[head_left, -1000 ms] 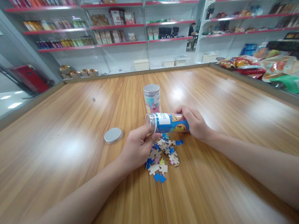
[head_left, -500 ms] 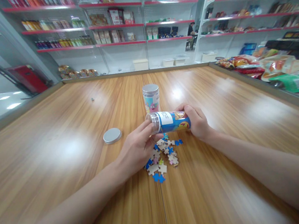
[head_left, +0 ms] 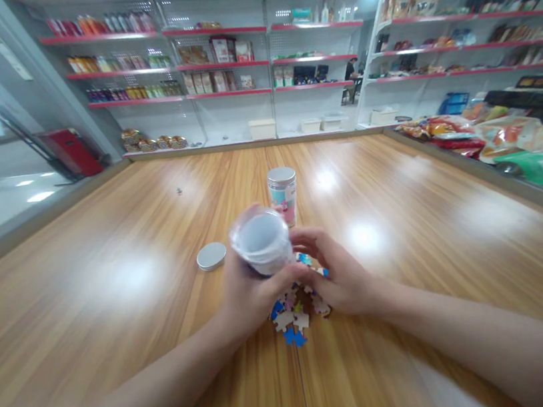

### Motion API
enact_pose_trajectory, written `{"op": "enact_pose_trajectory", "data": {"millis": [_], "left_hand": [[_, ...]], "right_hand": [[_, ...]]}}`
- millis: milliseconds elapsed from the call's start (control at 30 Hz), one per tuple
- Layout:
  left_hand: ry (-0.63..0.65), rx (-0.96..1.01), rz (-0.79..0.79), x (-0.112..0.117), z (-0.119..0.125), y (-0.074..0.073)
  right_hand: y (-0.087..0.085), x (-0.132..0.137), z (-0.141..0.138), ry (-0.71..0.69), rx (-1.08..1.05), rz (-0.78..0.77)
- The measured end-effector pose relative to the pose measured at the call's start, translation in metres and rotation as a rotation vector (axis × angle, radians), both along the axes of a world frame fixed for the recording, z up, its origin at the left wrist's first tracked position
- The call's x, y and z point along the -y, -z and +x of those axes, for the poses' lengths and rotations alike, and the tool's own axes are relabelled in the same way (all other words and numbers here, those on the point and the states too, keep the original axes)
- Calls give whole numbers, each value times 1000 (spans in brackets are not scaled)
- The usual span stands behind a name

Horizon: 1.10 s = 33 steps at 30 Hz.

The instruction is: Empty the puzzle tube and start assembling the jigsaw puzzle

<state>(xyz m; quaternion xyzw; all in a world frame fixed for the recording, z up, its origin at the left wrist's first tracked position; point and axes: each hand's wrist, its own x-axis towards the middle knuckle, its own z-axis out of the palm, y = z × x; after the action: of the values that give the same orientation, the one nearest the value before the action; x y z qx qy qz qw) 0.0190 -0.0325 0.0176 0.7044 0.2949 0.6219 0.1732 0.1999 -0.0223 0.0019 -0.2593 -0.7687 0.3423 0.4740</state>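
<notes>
A: Puzzle tube (head_left: 261, 242) is now being turned with its open mouth toward the head camera, whereas 0.5 s ago it was being held sideways, low over the pile. It is being lifted clear of the table (head_left: 111, 286) and is blurred by the motion.

B: By which hand is it being gripped?

A: It is being clasped by the left hand (head_left: 244, 295), whose fingers are being wrapped around its lower wall. The right hand (head_left: 338, 282) is being kept just beside it; its fingertips seem to be touching the tube's near side, but whether they are pressing cannot be told.

B: Is anything being seen inside?

A: Only a pale, bare interior is being shown through the mouth; no pieces are being made out there, so the tube is being judged emptied. 1 heap of puzzle pieces (head_left: 294, 315) is lying on the table, directly beneath both hands and partly hidden by them.

B: And the other containers?

A: 1 second tube (head_left: 283, 195) is standing upright behind the hands, with its silver cap being kept on, so its contents are not being shown. 1 loose silver lid (head_left: 211, 256) is lying flat to the left, well apart from the raised tube's mouth.
</notes>
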Motion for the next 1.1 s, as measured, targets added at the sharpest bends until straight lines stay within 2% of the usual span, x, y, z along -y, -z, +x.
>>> {"op": "enact_pose_trajectory", "data": {"millis": [100,200,267,400,600,700,833,933,1100], "left_hand": [[-45,-51,44,0,-6,-1],[-77,-123,116,-3,-16,1],[-90,-196,104,-6,-22,2],[-48,-334,98,-7,-28,2],[-47,-460,201,-7,-26,1],[-32,-542,265,-9,-26,0],[3,-590,323,-11,-26,-1],[25,-620,369,-11,-24,0],[15,-604,432,-13,-21,1]], "right_hand": [[-5,6,3,105,87,221],[-13,9,9,253,45,319],[-16,12,12,268,12,405],[-20,19,13,244,20,576],[-24,17,14,267,84,631],[-34,10,20,253,131,679],[-56,-1,33,66,339,754],[-70,-3,39,45,497,789],[-75,3,34,16,591,857]]}}
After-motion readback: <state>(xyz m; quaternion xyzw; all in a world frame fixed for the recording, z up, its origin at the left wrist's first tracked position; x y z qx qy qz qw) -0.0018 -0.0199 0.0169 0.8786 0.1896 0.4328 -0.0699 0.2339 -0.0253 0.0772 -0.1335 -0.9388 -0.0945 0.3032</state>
